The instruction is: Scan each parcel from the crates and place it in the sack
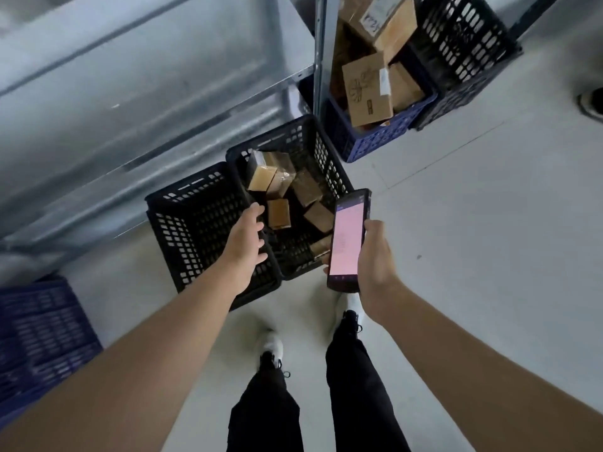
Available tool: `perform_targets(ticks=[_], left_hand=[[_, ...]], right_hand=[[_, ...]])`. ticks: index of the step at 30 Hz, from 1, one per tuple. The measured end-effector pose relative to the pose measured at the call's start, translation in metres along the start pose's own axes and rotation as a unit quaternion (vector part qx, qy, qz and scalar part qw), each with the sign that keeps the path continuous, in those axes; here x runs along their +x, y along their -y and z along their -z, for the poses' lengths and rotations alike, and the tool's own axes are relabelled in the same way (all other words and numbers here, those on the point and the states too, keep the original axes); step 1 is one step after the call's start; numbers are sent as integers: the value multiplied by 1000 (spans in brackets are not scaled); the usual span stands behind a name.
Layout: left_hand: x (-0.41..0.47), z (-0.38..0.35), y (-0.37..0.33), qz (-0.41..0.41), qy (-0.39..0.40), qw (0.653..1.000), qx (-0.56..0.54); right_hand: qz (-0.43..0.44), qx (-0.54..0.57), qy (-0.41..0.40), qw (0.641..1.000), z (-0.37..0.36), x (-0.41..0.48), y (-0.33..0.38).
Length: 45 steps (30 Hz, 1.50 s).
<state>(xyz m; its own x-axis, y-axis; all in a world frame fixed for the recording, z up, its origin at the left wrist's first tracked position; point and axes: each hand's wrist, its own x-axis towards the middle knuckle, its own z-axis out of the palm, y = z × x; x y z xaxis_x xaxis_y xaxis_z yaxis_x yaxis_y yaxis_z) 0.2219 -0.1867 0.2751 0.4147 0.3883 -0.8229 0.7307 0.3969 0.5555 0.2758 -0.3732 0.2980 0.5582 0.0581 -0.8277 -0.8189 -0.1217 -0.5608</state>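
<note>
A black crate (329, 171) on the floor holds several small cardboard parcels; one small parcel (279, 213) lies near its middle. My left hand (246, 239) reaches over the crate's left wall with fingers loosely extended, holding nothing, just left of that parcel. My right hand (375, 256) grips a black handheld scanner (347, 239) with a pink lit screen, above the crate's right front corner. No sack is in view.
An empty black crate (192, 230) stands against the first one's left side. A blue crate (368, 141) with larger boxes and another black crate (463, 47) sit further back right. A metal shelf (130, 93) spans the left. A blue crate (42, 337) lies at left. My feet stand below.
</note>
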Motion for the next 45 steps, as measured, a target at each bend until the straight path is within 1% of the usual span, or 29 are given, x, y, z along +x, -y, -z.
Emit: perform_targets(ticks=[5,10,13,15,18,20,21,22,24,25,26,30,34,36,38,41,42,45], left_hand=[[91,-17,13,24,-10,1000,6],[194,-33,42,33,-11,999,15],[252,-41,65,26,-19,998,57],[290,-46,81,9,-29,995,95],[345,-50,111,-64,-35,978,193],[383,-48,129,-116,-30,950,287],[404,-47,138,-139,-23,926,350],[423,-46,145,-154,-14,888,432],[455,-46,154,-160,0,786,597],[467,-46,156,-160,5,750,642],[474,-46,158,-156,10,737,657],[488,-45,165,-175,1,730,661],[486,-51,168,-159,-21,721,675],[479,-53,168,-163,-37,719,674],[468,-55,164,-166,-58,726,666],[445,-56,157,-200,-73,711,670],[434,-54,154,-214,-77,715,661],[393,-45,141,-236,-88,757,602]], right_hand=[[-29,-1,5,1000,-18,83,-17],[-51,-10,2,999,-35,175,-65],[-63,-33,9,997,-38,229,-95],[-68,-61,8,996,-43,259,-111],[-76,-93,6,993,-47,301,-131],[-79,-104,9,991,-46,325,-140],[-79,-113,4,990,-45,335,-142],[-82,-117,0,990,-45,346,-146],[-79,-116,14,990,-50,363,-154],[-77,-112,19,991,-55,367,-155],[-79,-105,24,991,-57,373,-159],[-77,-97,21,992,-60,390,-166],[-82,-97,15,992,-64,397,-168],[-78,-98,13,992,-64,394,-165],[-82,-89,11,993,-63,389,-162],[-75,-59,3,995,-63,372,-154],[-74,-51,0,996,-62,364,-151],[-74,-30,-9,997,-60,333,-136]])
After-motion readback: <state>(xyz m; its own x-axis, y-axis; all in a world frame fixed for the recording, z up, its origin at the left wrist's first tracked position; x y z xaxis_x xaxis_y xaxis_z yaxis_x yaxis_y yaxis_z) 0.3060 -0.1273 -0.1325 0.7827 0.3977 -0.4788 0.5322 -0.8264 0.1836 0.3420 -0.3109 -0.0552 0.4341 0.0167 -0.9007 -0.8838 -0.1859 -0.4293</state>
